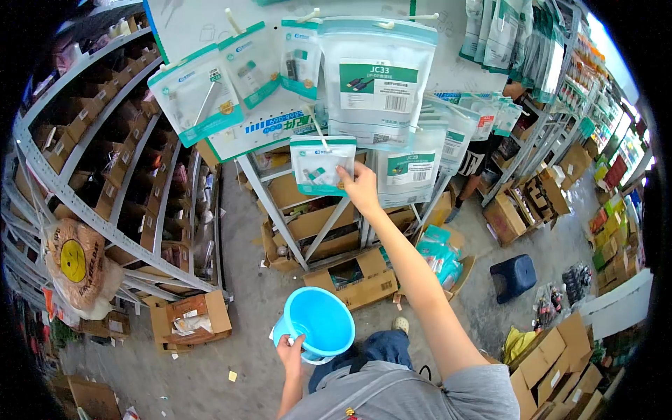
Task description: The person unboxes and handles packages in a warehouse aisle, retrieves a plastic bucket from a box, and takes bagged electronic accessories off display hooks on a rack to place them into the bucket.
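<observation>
A light blue bucket is held by its near left rim in my left hand, tilted so that its inside shows; no contents can be seen in it. My right hand is stretched up to a small teal-and-white packet that hangs on a peg, its fingers closed on the packet's right edge. Above it hangs a large pouch marked JC33. To the right is a pouch marked JC29. Several small packets hang at the upper left of the board.
Curved-looking metal shelving with cardboard bins fills the left. Open cartons sit under the display board. A dark blue stool stands on the floor at right, near flattened cardboard. Part of another person shows behind the hanging pouches.
</observation>
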`<state>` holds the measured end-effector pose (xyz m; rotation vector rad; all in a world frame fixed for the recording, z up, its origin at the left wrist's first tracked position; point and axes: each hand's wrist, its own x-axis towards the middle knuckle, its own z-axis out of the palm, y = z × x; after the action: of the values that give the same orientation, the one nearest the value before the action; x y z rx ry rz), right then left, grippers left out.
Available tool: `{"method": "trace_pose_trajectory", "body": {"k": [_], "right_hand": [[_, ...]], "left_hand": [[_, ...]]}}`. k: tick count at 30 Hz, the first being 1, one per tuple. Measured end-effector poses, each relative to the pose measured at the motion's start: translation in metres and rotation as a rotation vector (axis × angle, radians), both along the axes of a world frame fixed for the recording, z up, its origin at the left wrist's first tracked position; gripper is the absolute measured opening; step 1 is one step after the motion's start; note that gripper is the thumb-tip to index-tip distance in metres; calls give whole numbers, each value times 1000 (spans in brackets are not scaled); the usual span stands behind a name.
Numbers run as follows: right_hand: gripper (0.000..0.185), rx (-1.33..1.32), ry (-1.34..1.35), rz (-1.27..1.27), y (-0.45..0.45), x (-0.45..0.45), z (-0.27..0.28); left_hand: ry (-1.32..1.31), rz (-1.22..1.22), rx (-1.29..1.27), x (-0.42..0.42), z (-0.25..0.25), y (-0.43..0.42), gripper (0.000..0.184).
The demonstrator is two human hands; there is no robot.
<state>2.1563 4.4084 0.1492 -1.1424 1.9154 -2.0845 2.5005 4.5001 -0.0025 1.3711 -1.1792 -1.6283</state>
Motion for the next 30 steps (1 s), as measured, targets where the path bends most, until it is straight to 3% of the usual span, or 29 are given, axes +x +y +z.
{"method": "trace_pose_trajectory", "body": {"k": [5, 8, 13, 19, 22, 26, 30], "right_hand": [[23, 3, 82, -33, 0, -4, -3], [31, 181, 154, -155, 12, 3, -1], [27, -22, 104, -215, 40, 11, -18], [20, -41, 69, -331, 96, -2, -10], [14, -122, 44, -358, 114, -22, 6], [22, -357, 142, -249, 107, -55, 52], [22, -323, 156, -122, 96, -71, 101]], "left_hand": [[10, -22, 14, -6, 4, 4, 19], [-22, -42, 9, -10, 2, 6, 18], [-11, -52, 25, -12, -5, 13, 23], [-18, -48, 23, -29, -4, 18, 22], [-49, -55, -5, -43, -5, 18, 18], [-31, -18, 4, -69, 4, 28, 18], [-2, 25, 7, -96, 22, 42, 18]]}}
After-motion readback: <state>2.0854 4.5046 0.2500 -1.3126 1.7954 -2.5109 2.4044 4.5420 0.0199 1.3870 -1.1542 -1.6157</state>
